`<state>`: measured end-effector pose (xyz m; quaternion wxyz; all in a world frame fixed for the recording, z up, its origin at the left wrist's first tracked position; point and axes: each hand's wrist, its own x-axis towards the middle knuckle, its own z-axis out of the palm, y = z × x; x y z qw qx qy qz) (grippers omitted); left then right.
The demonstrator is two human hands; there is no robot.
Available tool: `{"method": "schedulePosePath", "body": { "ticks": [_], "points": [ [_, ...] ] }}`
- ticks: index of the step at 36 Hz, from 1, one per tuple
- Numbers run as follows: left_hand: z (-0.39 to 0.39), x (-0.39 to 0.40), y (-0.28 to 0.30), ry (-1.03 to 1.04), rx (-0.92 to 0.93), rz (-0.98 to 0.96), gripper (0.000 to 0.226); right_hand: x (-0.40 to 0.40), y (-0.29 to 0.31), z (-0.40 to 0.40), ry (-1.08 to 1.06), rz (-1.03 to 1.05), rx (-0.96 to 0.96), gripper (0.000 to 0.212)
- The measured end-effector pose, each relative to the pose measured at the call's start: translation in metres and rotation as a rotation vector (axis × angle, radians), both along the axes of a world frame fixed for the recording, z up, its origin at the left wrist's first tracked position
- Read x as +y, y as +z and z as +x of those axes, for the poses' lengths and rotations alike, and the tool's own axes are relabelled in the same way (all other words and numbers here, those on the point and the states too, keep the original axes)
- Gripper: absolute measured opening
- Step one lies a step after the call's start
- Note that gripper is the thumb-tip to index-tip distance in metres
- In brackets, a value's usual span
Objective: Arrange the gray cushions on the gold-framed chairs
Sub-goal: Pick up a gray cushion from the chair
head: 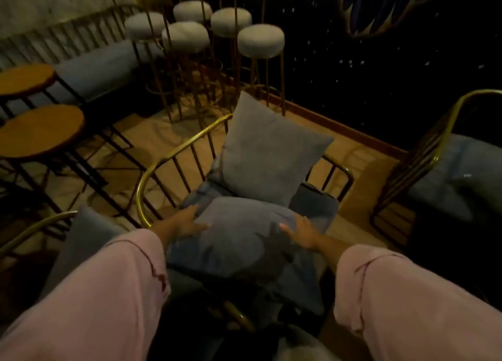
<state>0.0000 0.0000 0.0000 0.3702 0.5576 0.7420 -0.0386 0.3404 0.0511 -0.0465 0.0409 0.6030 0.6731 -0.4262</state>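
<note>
A gold-framed chair (173, 154) with a curved rail and dark bars stands in the middle. One gray cushion (269, 154) leans upright against its back corner. A second gray cushion (239, 241) lies flat over the blue seat pad. My left hand (187, 222) grips the flat cushion's left edge and my right hand (301, 231) holds its right edge. Pink sleeves cover both forearms. Another gray cushion (84, 233) rests on a gold-framed chair at the lower left, partly behind my left arm.
A third gold-framed chair (445, 132) with gray cushions stands at the right. Several white-topped bar stools (260, 40) on gold legs cluster at the back. Two round wooden tables (40, 130) on black legs stand at the left. Dark wall at the right.
</note>
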Motion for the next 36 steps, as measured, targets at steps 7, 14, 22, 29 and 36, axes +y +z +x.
{"method": "schedulePosePath", "body": {
  "ticks": [7, 14, 22, 29, 36],
  "points": [
    [0.017, -0.014, -0.016, 0.116, -0.026, -0.097, 0.072, -0.018, -0.102, 0.004, -0.220, -0.203, -0.026, 0.134],
    [0.011, 0.006, -0.051, 0.236, 0.040, -0.167, 0.105, -0.013, -0.080, -0.009, -0.417, -0.280, -0.006, 0.120],
    [-0.016, 0.033, -0.092, 0.551, -0.165, -0.263, 0.136, 0.020, -0.109, 0.004, -0.788, -0.406, 0.295, 0.144],
    [-0.018, 0.037, -0.096, 0.666, -0.170, -0.234, 0.139, 0.030, -0.136, 0.027, -0.825, -0.635, 0.345, 0.148],
    [-0.008, 0.031, -0.068, 0.693, -0.209, -0.096, 0.121, 0.020, -0.070, 0.015, -0.783, -0.373, 0.342, 0.085]
  ]
}}
